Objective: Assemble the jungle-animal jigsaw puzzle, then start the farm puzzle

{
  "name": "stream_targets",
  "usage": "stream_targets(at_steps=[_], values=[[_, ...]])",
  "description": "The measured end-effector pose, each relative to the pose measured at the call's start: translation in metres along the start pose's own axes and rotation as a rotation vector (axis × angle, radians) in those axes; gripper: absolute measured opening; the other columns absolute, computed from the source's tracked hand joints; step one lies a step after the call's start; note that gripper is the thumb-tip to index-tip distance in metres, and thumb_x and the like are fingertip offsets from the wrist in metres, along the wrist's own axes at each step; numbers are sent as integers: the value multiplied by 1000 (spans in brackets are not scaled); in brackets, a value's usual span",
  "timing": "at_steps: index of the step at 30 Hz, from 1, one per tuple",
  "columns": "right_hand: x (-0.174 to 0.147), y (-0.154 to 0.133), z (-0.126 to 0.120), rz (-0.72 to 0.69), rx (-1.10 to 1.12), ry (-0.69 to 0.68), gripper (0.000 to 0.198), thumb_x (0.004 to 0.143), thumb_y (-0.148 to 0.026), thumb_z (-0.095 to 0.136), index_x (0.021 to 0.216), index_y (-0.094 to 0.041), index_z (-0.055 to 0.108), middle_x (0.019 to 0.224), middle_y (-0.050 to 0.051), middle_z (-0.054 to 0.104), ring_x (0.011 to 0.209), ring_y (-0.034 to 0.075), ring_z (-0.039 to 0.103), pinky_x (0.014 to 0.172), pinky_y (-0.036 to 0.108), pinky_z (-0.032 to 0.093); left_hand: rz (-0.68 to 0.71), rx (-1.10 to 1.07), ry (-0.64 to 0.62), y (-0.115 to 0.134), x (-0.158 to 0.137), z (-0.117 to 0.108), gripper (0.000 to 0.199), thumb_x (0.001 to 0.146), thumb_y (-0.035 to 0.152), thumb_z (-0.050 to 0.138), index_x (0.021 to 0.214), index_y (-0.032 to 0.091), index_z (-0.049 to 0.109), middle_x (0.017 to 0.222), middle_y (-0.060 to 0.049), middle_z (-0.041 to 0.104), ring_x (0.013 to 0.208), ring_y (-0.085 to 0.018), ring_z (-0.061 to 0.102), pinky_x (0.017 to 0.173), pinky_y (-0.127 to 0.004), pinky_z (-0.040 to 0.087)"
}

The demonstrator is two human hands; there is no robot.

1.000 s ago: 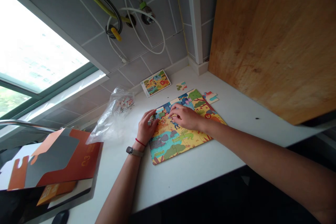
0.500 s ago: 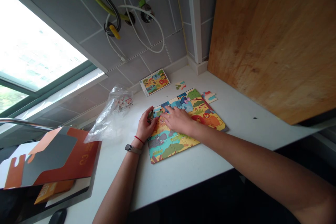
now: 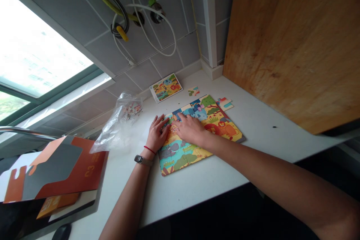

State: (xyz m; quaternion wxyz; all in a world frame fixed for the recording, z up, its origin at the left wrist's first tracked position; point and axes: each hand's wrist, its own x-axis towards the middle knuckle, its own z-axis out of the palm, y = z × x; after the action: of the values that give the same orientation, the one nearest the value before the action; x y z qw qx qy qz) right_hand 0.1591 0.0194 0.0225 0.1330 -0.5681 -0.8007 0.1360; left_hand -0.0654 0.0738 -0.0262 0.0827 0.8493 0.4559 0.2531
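– "Leftward across the jigsaw puzzle (image 3: 197, 150) the right hand (image 3: 189, 129) has been shifted since a second ago, closer to the left hand (image 3: 157, 135)! And the fingers?"

– "Extended and unclenched on both: the right's are laid on the upper left pieces, the left's over that corner's edge. Whether a piece is covered by them cannot be told."

– "And the puzzle is laid flat on the white counter (image 3: 165, 198). Any containers?"

– "Small reddish bits (image 3: 134, 109), too small to be identified, are held in the clear plastic bag (image 3: 111, 133). Farther left, an orange-red carton (image 3: 87, 172) is seen, its inside hidden."

– "Loose pieces?"

– "One (image 3: 194, 91) is left behind the puzzle, another (image 3: 225, 103) beside its right edge."
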Motion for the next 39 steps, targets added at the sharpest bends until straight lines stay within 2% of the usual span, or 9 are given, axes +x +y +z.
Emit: stream_targets(at_steps=[3,8,13,20,28,31,35,39], values=[[0,-1,0,13,1,0,42,103,-32,49,141,-24,67,148,20,56,114,34,65,93,45,58,-3,49,4,0,-1,1,37,104,43,57,130,25,75,154,-10,61,152,-38,46,123,-66,41],[-1,-1,1,22,-1,7,43,104,-33,49,142,-25,67,151,19,54,117,34,64,93,44,58,23,40,-19,0,-2,0,39,106,41,54,138,24,71,152,-10,62,145,-34,54,123,-61,44],[-2,0,2,6,-11,26,43,104,-32,48,142,-26,67,150,19,56,117,33,64,95,44,57,-7,-3,-33,-5,-4,-3,43,107,27,44,144,25,66,154,-7,61,147,-31,53,123,-58,46],[-2,0,4,12,-9,24,45,103,-32,49,144,-27,66,153,19,54,117,33,64,93,44,58,14,-8,-60,-12,-3,-4,45,104,25,45,144,29,67,154,-4,61,149,-33,51,123,-61,45],[-4,0,4,13,-8,26,46,104,-31,47,145,-27,65,155,18,52,119,33,63,94,44,58,38,93,-120,-11,-8,-8,50,103,26,46,150,25,62,166,-9,47,156,-37,39,124,-63,41],[-3,1,7,19,-9,31,47,104,-32,47,147,-24,63,158,18,50,122,34,62,97,44,57,61,78,-123,-10,-7,-9,47,105,30,48,149,26,62,161,-9,54,153,-35,44,124,-62,41],[-2,3,11,25,-6,51,56,102,-33,47,154,-14,53,160,21,49,123,34,61,98,44,57,27,5,-13,-8,-1,-8,43,105,42,56,143,25,66,145,-12,68,138,-32,61,118,-55,49],[-3,3,10,27,40,51,58,102,-32,48,157,-13,50,159,21,51,125,34,62,99,43,56,-33,-78,55,-9,3,-9,47,101,46,65,143,24,63,135,-12,73,127,-29,68,110,-49,55]])
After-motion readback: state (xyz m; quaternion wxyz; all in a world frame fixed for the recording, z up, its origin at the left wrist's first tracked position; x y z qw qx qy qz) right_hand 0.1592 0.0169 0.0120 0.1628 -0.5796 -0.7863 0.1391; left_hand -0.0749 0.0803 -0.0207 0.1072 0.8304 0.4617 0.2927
